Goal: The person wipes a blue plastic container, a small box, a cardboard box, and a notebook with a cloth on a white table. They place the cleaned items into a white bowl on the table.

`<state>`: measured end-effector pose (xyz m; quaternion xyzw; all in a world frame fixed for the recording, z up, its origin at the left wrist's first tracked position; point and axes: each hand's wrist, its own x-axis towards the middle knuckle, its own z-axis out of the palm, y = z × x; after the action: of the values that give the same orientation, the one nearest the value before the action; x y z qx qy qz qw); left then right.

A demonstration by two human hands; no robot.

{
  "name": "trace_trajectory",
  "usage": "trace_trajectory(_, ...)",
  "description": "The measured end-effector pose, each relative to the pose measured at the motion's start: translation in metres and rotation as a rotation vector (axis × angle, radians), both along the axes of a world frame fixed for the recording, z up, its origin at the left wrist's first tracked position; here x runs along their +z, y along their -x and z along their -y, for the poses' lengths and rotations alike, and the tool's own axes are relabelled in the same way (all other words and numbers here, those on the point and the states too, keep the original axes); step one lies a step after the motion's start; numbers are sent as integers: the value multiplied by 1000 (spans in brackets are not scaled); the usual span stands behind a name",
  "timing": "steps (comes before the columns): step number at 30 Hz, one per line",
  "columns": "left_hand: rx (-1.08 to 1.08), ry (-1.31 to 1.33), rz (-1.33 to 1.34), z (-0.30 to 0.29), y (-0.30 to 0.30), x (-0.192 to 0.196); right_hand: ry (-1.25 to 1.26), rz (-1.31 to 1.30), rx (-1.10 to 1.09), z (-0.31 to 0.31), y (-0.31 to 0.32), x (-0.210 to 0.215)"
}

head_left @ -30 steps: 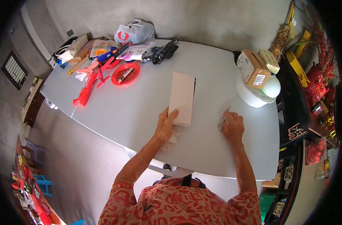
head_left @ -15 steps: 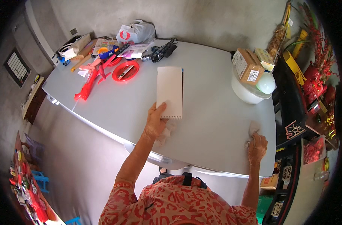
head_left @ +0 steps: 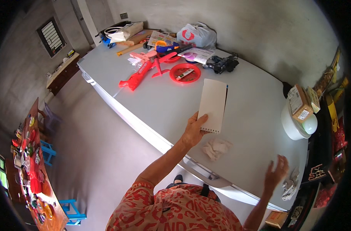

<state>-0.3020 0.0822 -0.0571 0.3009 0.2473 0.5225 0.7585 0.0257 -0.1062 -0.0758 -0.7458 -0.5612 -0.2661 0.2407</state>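
Observation:
My left hand (head_left: 194,129) grips the lower end of a blank, pale spiral notepad (head_left: 214,104), thumb on top and fingers beneath. The pad is held above the grey table (head_left: 252,111), its row of binding holes toward me. Just below it lies a crumpled pale cloth (head_left: 215,149). Over the right side of the table my right hand (head_left: 276,171) is raised with its fingers apart, holding nothing. A second crumpled, greyish cloth (head_left: 290,185) rests beside it at the table's right edge.
At the far left are a red toy-like plastic piece (head_left: 139,74), a red round tray (head_left: 171,73), a black strap bundle (head_left: 222,62) and a plastic bag (head_left: 198,35). A white basin (head_left: 293,125) holding a cardboard box (head_left: 300,106) stands far right.
My right hand has come off the cloth at the right edge, and its fingers have spread. The left hand still holds the notepad. The whole view has turned to the left.

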Motion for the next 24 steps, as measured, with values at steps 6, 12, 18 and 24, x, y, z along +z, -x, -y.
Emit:
trace_trajectory(6,91,25,-41,-5,58,0,247,-268,652,-74,163,19)
trace_trajectory(12,109,42,-40,1,93,-8,260,-617,608,-83,149,20)
trace_trajectory(18,75,104,-29,15,85,-12,150,-941,609,-109,126,106)
trace_trajectory(24,-2,203,-64,41,63,-16,-139,-1524,1100,-133,116,121)
